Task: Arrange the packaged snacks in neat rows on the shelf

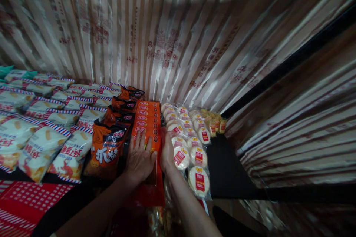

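Snack packets (41, 144) on black shelf (228, 170)

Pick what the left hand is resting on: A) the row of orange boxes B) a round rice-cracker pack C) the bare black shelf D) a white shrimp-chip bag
A: the left hand lies flat, fingers spread, on top of the row of orange boxes, while the right hand presses against the row's right side, next to the round rice-cracker packs.
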`<state>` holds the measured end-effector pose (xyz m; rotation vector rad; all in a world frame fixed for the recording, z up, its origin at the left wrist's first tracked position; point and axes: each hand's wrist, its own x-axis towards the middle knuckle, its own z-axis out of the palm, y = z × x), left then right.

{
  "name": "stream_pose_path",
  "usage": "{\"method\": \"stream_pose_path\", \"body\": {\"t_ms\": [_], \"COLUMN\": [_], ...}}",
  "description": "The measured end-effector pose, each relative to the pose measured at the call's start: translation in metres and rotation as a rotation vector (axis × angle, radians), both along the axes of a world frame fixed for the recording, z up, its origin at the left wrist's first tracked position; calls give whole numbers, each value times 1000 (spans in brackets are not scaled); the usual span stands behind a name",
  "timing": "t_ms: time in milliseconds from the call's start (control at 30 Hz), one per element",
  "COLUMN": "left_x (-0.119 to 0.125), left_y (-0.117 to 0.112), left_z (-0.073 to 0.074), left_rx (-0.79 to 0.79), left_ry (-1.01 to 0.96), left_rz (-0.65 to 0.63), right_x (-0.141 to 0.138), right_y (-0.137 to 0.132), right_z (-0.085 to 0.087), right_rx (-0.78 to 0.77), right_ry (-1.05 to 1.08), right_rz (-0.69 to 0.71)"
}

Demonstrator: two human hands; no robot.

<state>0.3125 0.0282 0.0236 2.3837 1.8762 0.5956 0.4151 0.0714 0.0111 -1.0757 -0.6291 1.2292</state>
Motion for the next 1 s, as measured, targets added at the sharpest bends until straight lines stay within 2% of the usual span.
{"method": "stream_pose_path", "body": {"t_ms": [267,600,1000], "left_x": [0,0,-3], "left_y": [1,1,1], "left_z": [-3,-4,-3], "left_rx": [-4,22,10], "left_ry": [3,0,-2], "left_rz": [2,-2,-10], "right_x": [-3,0,-7], "right_y": [0,3,5], "right_z": [9,-20,-29], "right_rx": [-26,17,43], "right_ry": [51,-30,-43], "right_rz": [-38,-76,-94]}}
